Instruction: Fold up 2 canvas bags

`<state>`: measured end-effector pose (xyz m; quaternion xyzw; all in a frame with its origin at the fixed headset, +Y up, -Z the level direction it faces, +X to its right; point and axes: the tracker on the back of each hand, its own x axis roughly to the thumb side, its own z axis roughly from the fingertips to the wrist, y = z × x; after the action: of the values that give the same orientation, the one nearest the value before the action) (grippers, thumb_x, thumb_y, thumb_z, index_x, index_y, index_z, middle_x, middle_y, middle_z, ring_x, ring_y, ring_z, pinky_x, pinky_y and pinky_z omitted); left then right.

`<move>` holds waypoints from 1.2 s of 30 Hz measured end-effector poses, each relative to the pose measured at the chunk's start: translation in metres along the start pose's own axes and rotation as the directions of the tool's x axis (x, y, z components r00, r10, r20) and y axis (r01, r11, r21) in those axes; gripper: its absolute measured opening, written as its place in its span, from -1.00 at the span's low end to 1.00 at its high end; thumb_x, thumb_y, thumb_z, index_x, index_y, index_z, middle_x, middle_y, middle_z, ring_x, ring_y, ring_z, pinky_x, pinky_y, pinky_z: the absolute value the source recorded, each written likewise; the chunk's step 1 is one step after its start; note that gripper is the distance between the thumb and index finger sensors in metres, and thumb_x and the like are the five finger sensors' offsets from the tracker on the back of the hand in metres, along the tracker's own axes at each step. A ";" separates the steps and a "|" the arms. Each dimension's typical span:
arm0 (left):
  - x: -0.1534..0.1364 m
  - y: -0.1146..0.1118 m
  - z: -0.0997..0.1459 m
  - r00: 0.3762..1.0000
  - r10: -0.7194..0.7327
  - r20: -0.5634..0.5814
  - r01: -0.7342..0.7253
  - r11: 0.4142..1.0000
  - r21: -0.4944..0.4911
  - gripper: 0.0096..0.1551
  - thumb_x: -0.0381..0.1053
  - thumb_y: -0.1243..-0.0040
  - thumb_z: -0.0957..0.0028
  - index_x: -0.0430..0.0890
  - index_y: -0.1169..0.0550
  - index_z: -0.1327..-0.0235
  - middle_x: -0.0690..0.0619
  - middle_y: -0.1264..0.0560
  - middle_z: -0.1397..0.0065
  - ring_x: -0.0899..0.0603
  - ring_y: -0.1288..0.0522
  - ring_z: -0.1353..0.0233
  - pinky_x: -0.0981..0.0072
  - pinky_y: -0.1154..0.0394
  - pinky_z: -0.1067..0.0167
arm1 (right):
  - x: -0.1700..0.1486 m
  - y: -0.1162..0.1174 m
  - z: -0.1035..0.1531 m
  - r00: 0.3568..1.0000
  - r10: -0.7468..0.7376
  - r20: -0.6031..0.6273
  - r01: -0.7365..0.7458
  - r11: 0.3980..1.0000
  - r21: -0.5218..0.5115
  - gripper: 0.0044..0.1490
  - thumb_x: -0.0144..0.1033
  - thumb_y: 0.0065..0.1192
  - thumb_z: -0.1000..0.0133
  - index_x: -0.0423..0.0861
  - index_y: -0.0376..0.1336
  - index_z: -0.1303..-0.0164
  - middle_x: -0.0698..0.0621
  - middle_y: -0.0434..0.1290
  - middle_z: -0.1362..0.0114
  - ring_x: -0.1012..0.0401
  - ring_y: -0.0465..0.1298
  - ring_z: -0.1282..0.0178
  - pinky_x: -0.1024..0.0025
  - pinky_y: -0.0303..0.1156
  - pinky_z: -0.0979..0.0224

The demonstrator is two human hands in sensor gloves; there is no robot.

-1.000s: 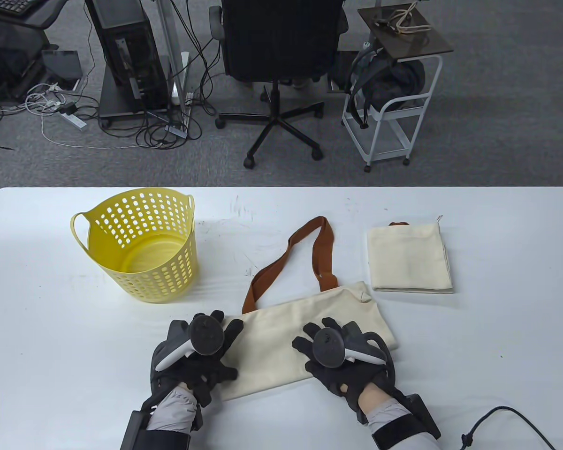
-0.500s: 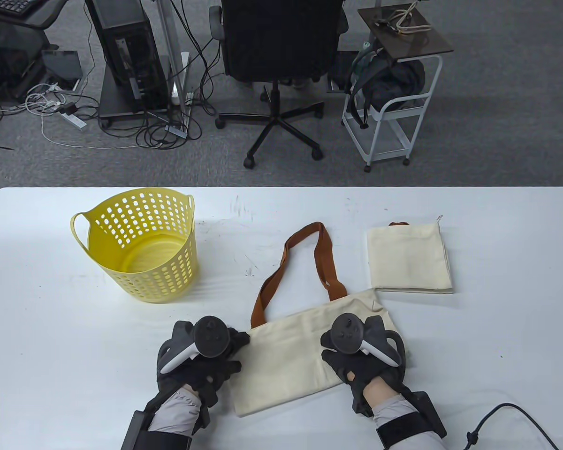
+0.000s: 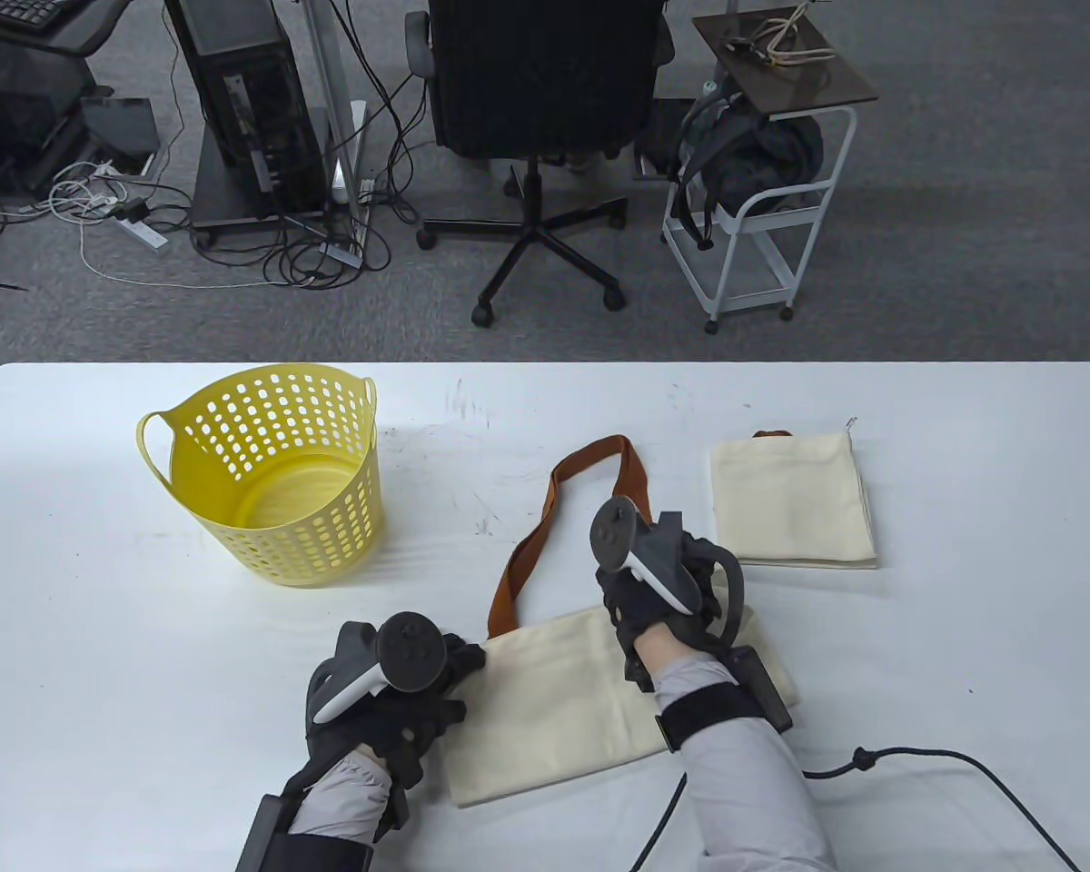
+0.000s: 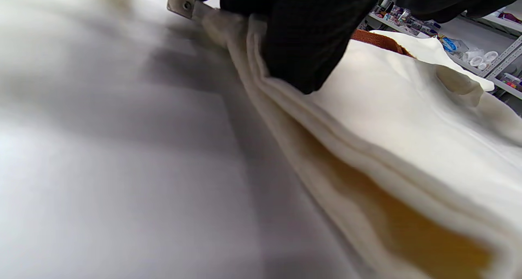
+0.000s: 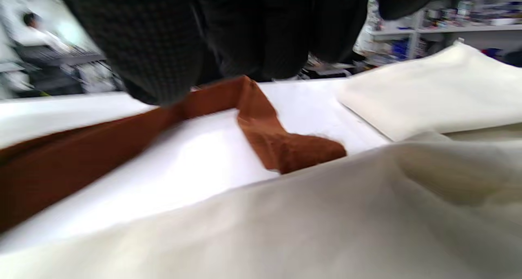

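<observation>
Lying across the near middle of the white tabletop [image 3: 963,472], a cream canvas bag [image 3: 554,690] is seen folded into a flat band, its brown strap [image 3: 545,527] looping away toward the far side. The bag's left end is pressed down by the left hand [image 3: 400,690], whose gloved fingers [image 4: 310,46] are shown in the left wrist view resting on the layered cloth edge; a grip around the cloth cannot be confirmed. The right hand [image 3: 663,581] is held at the bag's far right corner, beside the spot where the strap meets the cloth. In the right wrist view its dark fingers [image 5: 163,46] are seen hanging just over the strap, but the blur does not let it be told whether the strap is pinched or merely touched. A second bag [image 3: 790,500], already folded into a neat rectangle, is set just beyond and to the right of the right hand, apart from the first. A yellow perforated basket [image 3: 327,536] is stood upright at the left, well apart from both bags. A black cable [image 3: 963,763] is trailed across the near right of the tabletop
</observation>
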<state>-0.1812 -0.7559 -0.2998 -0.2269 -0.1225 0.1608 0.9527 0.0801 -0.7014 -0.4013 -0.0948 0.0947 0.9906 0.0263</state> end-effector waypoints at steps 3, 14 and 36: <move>0.000 0.000 0.000 1.000 0.003 -0.004 -0.003 1.000 0.000 -0.26 -0.12 -0.51 -0.16 0.10 -0.40 -0.59 0.06 -0.30 -0.71 -0.19 0.03 -0.75 -0.52 0.12 -0.49 | 0.002 0.018 -0.028 0.983 0.112 -0.147 -0.077 0.972 0.221 0.12 0.13 0.37 -0.02 -0.21 0.01 -0.62 -0.26 0.12 -0.62 -0.23 -0.03 -0.62 -0.37 -0.12 -0.53; -0.001 0.000 -0.002 1.000 0.026 -0.014 -0.026 1.000 -0.001 -0.26 -0.13 -0.49 -0.18 0.11 -0.39 -0.60 0.09 -0.28 -0.72 -0.18 0.05 -0.76 -0.52 0.13 -0.51 | 0.024 0.044 -0.041 0.995 -0.086 0.048 0.083 0.995 0.052 -0.49 -0.26 0.29 -0.07 -0.10 0.38 -0.23 -0.15 0.46 -0.26 -0.07 0.29 -0.47 -0.34 0.02 -0.50; 0.001 0.000 -0.004 1.000 0.023 -0.016 -0.024 1.000 -0.009 -0.26 -0.14 -0.48 -0.19 0.10 -0.38 -0.61 0.09 -0.27 -0.72 -0.20 0.06 -0.76 -0.54 0.13 -0.50 | 0.110 0.050 -0.039 0.981 0.174 -0.086 -0.163 0.979 0.121 0.17 0.40 0.12 -0.03 -0.49 0.29 -0.28 -0.47 0.42 -0.29 -0.34 0.30 -0.41 -0.46 0.03 -0.43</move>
<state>-0.1789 -0.7576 -0.3033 -0.2338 -0.1130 0.1696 0.9507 -0.0244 -0.7543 -0.4508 -0.1321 0.1595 0.9767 -0.0570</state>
